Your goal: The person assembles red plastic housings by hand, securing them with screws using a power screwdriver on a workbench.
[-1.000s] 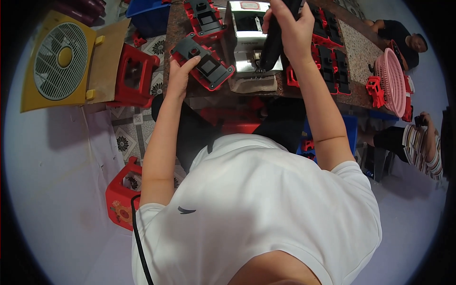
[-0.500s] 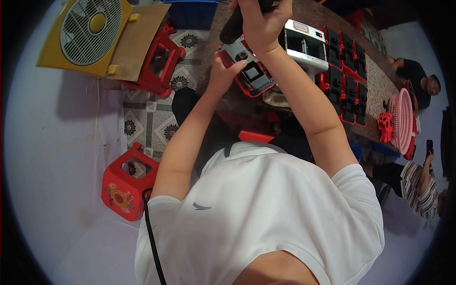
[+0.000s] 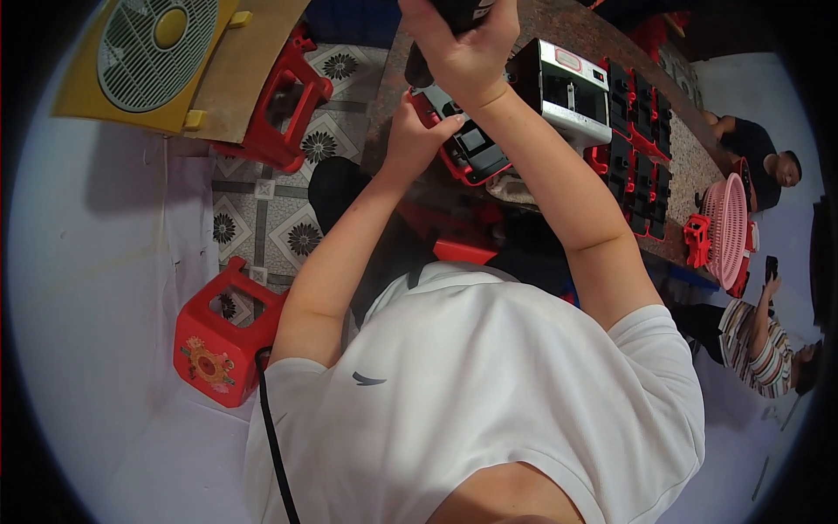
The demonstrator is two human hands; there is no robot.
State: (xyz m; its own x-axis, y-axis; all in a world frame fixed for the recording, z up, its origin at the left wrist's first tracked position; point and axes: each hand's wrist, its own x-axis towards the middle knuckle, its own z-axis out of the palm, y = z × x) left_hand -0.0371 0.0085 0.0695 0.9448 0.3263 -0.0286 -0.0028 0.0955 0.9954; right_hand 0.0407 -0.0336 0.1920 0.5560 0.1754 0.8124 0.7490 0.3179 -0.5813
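My left hand (image 3: 419, 137) holds a red-and-black plastic housing (image 3: 480, 157) at the table's near edge. Its thumb lies across the top, while the fingers curl over the left side. Raised above the housing, my right hand (image 3: 471, 65) is wrapped around a black power driver (image 3: 463, 12). The upper end of this tool runs out of the picture, and its tip is hidden behind my hand. Just right of the housing stands a white-framed machine (image 3: 572, 109) with a dark opening and a small red switch.
Several red-and-black housings (image 3: 642, 140) sit in rows on the stone table (image 3: 559, 22). A pink basket (image 3: 726, 231) and red parts (image 3: 697, 240) are beyond them. At left are a red stool (image 3: 205, 349) and a yellow fan (image 3: 157, 61). Two people (image 3: 759, 157) are at right.
My right hand and the power driver have moved slightly up and left, partly leaving the picture. The view has shifted a little. My left hand keeps its hold on the housing.
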